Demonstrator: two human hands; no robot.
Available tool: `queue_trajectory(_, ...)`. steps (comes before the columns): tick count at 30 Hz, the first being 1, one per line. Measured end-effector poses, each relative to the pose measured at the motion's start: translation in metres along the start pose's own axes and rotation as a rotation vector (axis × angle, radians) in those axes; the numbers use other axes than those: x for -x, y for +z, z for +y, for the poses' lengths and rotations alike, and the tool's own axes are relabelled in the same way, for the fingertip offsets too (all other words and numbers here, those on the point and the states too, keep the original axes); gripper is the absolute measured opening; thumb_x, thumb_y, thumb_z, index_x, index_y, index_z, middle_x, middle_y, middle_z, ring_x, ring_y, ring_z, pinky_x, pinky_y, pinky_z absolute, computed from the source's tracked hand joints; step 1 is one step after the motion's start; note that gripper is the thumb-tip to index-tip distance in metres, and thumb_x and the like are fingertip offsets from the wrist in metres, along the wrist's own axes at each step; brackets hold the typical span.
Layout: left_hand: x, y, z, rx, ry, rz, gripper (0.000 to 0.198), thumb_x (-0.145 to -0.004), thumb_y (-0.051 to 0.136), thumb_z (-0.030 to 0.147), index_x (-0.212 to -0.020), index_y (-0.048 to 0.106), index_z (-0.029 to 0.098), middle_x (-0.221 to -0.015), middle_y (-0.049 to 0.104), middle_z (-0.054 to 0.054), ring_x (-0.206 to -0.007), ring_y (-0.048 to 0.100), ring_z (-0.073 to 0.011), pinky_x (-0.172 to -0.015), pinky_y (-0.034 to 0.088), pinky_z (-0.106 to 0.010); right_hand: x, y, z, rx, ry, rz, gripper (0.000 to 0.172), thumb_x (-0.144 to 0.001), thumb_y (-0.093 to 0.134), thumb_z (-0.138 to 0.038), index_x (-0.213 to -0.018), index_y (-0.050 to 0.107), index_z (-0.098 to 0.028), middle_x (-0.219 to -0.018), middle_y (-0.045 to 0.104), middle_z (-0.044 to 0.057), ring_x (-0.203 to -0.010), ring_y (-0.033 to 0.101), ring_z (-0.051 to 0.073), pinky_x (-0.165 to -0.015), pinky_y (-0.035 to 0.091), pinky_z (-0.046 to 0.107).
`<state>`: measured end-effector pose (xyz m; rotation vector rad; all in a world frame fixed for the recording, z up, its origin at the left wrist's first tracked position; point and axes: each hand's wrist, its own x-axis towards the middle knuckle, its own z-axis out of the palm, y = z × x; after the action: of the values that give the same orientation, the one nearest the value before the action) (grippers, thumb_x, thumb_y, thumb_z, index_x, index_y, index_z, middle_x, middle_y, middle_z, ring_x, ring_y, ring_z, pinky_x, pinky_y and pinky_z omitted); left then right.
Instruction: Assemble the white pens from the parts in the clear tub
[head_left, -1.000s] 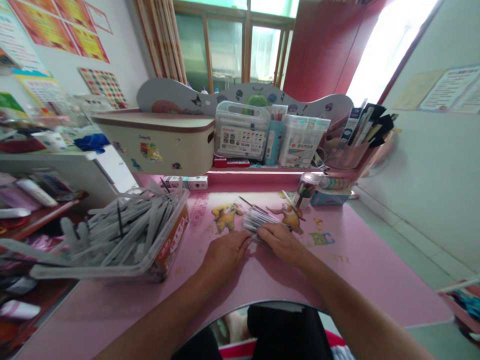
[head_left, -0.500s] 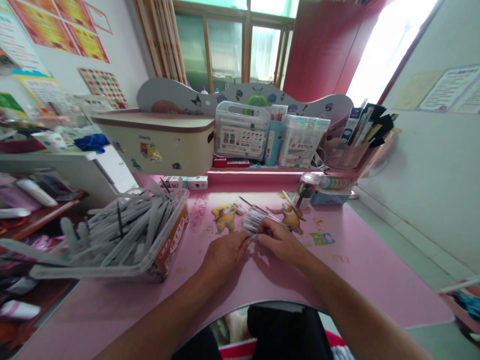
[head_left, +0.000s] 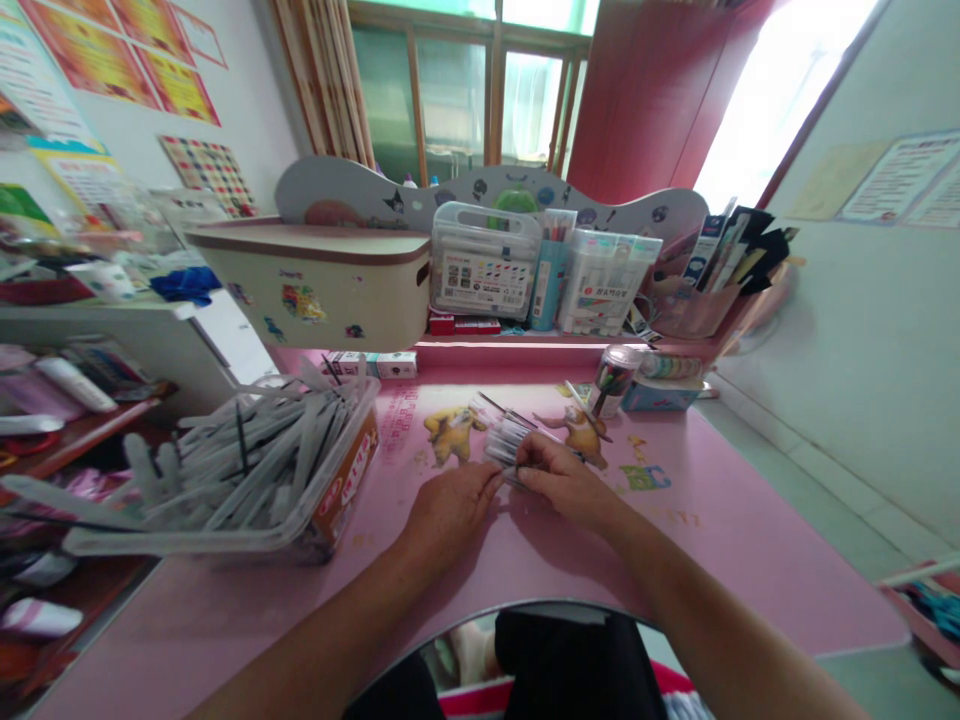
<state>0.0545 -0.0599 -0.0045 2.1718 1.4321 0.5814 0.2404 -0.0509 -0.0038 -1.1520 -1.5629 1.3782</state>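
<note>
A small pile of grey-white pens [head_left: 508,438] lies on the pink desk [head_left: 720,540], over cartoon stickers. My right hand [head_left: 561,478] is curled at the near edge of the pile, fingertips pinching one of the pens. My left hand [head_left: 452,507] rests on the desk just left of the pile, fingers bent, fingertips touching the pile's near end. A clear plastic tub [head_left: 330,495] heaped with many more grey pens stands at the left of the desk.
A cream storage box [head_left: 315,285] sits on the pink shelf behind, beside marker cases [head_left: 484,262] and a pencil cup [head_left: 549,275]. A small round tin [head_left: 613,380] and tape rolls [head_left: 664,368] stand at the right back. Cluttered shelves [head_left: 60,420] lie to the left.
My right hand's fingers have curled from lying flat over the pile into a pinch at its near edge. My left hand has barely moved.
</note>
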Motion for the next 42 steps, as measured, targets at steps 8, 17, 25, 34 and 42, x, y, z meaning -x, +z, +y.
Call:
queue_trajectory(8,-0.001,-0.002,0.002,-0.012,0.032,-0.035,0.032,-0.096,0.038,0.031,-0.098,0.069,0.020,-0.095,0.072,-0.009,-0.088,0.064,-0.0232,-0.074,0.041,-0.030,0.000,-0.002,-0.006,-0.419,0.131,-0.017,0.027,-0.060,0.056,-0.020,-0.083,0.045,-0.023,-0.060,0.054,-0.009,-0.034,0.036,0.005,-0.029,0.020,0.016)
queue_trajectory(17,0.000,-0.002,0.002,-0.026,0.040,-0.027,0.030,-0.094,0.042,0.030,-0.100,0.069,0.019,-0.096,0.072,-0.009,-0.088,0.065,-0.0234,-0.076,0.042,-0.031,0.001,-0.001,-0.003,-0.159,0.177,-0.033,0.033,-0.074,0.069,-0.045,-0.080,0.046,-0.022,-0.046,0.043,-0.012,-0.035,0.033,0.005,-0.031,0.023,0.014)
queue_trajectory(25,-0.003,-0.002,-0.001,0.020,0.041,-0.017,0.036,-0.096,0.038,0.033,-0.103,0.071,0.019,-0.098,0.072,-0.010,-0.092,0.064,-0.0244,-0.080,0.043,-0.032,0.001,-0.004,-0.002,-0.072,0.172,0.001,0.026,-0.078,0.063,-0.043,-0.078,0.049,-0.021,-0.047,0.043,-0.011,-0.033,0.032,0.004,-0.030,0.023,0.015)
queue_trajectory(34,-0.004,-0.008,-0.004,0.095,-0.046,0.114,0.029,-0.083,0.061,0.030,-0.108,0.070,0.018,-0.079,0.070,-0.006,-0.070,0.061,-0.0215,-0.064,0.037,-0.029,-0.004,-0.012,-0.014,-0.335,0.030,0.330,0.021,-0.071,0.062,-0.031,-0.069,0.042,-0.023,-0.043,0.038,-0.012,-0.032,0.027,0.004,-0.030,0.017,0.015)
queue_trajectory(42,-0.006,-0.012,-0.007,0.368,-0.181,0.333,0.011,-0.079,0.065,0.022,-0.086,0.074,0.020,-0.080,0.070,-0.008,-0.074,0.061,-0.0212,-0.069,0.040,-0.029,-0.003,-0.033,-0.029,-0.609,-0.274,0.691,0.021,-0.070,0.063,-0.021,-0.070,0.042,-0.022,-0.051,0.037,-0.012,-0.036,0.028,0.004,-0.030,0.020,0.014)
